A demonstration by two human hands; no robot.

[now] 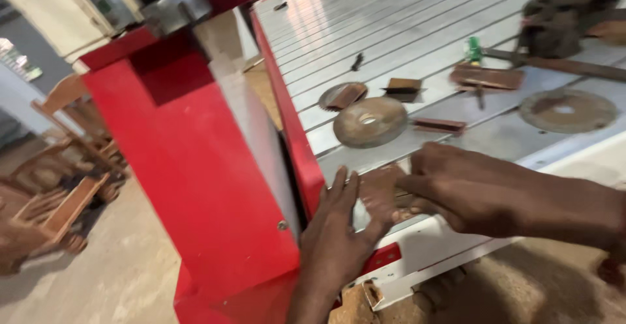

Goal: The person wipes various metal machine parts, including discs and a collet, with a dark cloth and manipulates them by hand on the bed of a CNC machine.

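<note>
Both hands on a small wood block (380,190) at bench (404,50) edge, 6 o'clock from rusty disc (370,122); left hand (336,233) fingers flat, released; right hand (456,187) fingers grasping the block.

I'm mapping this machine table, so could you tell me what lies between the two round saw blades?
In the head view, a small flat brown block lies between the near blade and the far blade; otherwise bare ribbed metal table.

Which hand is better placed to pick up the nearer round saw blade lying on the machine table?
Probably the right hand. It reaches over the table edge just below the nearer saw blade. The left hand lies lower, pressed at the red frame, touching a small brown piece.
</note>
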